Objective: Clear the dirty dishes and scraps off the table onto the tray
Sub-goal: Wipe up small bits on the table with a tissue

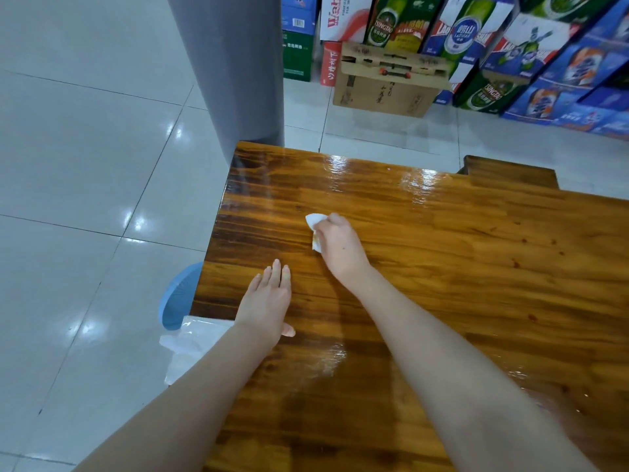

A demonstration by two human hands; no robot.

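Tissue (313,221), crumpled, white: gripping it in curled right hand (335,247), pressing onto wooden table (476,267); resting left hand (269,301) flat, fingers straight, at seven o'clock.

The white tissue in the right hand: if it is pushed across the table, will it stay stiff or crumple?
Probably floppy: the white tissue looks crumpled under the right hand. Likely very light, as a few curled fingers hold it. On the glossy table it should slide easily; its yellowish stain hints it may be damp and tear.
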